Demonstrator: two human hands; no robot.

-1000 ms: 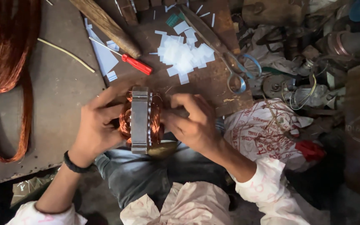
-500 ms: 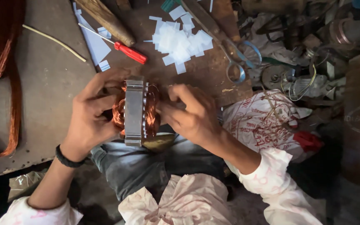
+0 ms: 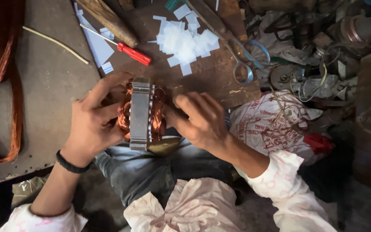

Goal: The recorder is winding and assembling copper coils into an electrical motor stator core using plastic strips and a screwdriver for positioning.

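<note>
Copper windings bulge from both faces of a grey metal stator core (image 3: 140,112), held on edge over the lap at the near edge of the desk (image 3: 44,103). Left hand (image 3: 93,122) wraps its left side, grip closed on it. Right hand (image 3: 200,120) presses the right-hand windings, fingers curled against them. Red-handled screwdriver (image 3: 129,52), white paper slips (image 3: 185,41) and scissors (image 3: 241,56) lie beyond.

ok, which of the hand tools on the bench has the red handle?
The screwdriver, lying between the wooden handle and the white paper slips. The scissors have pale blue loops.
</note>
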